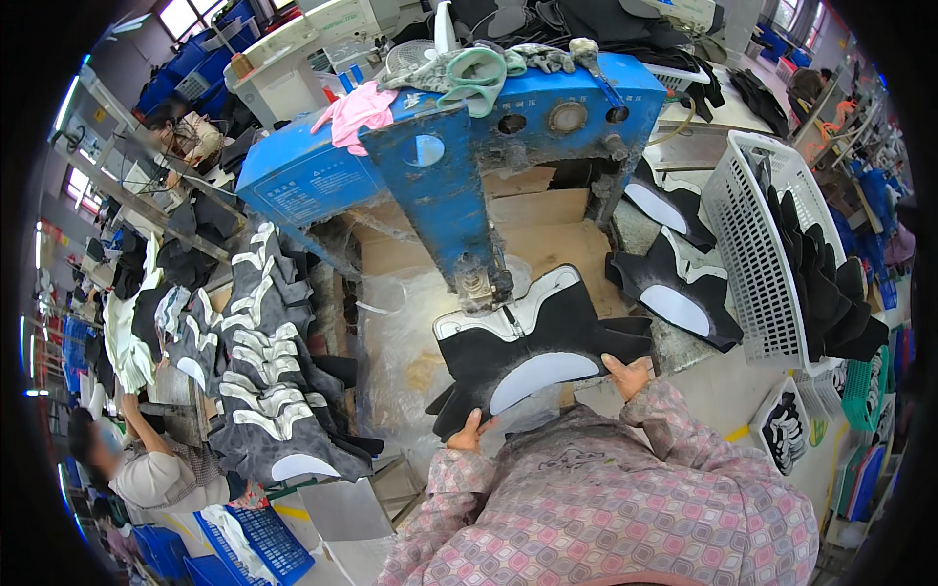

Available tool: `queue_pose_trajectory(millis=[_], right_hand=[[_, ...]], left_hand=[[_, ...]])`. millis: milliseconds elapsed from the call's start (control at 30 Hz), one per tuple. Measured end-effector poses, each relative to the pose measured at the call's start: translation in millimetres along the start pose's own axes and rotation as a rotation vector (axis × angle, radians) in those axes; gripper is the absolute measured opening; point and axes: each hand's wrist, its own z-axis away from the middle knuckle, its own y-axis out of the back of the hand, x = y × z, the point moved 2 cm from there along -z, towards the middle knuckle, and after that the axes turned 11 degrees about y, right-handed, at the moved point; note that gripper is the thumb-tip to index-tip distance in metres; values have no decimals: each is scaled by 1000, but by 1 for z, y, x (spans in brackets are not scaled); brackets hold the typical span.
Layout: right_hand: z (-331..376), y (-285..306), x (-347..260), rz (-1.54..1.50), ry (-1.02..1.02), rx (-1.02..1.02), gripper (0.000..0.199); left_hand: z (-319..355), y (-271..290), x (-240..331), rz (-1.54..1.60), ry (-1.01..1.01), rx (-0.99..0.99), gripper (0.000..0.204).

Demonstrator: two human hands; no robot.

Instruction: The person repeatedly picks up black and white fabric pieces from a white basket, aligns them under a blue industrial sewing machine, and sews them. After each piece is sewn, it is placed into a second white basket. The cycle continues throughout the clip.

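Observation:
A flat black shoe upper (532,342) with white trim and a white curved patch is spread out before me. My left hand (469,433) grips its near left corner, thumb on top. At its near right edge, my right hand (625,376) pinches it the same way. The far white edge lies under or close against the small metal head (479,288) of a blue machine (415,186); exact contact there is hidden. Clear plastic sheeting (396,332) covers the work surface left of the upper.
Overlapping grey-black uppers (269,381) line the left side. Two black uppers (674,308) rest on the right, beside a white basket (757,244) of black pieces. Pink cloth (357,115) lies on the machine. Another person (161,474) works at left, near a blue crate (269,542).

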Motion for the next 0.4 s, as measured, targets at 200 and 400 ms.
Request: queue_pose_trajectory(millis=[200,400], right_hand=[[-10,-29,-2,-442,144,-146,15],[-1,-54,2,-716,-65,-218,32]], left_hand=[[19,1,26,-2,-155,239,35],[24,29,54,-141,-435,57,37]])
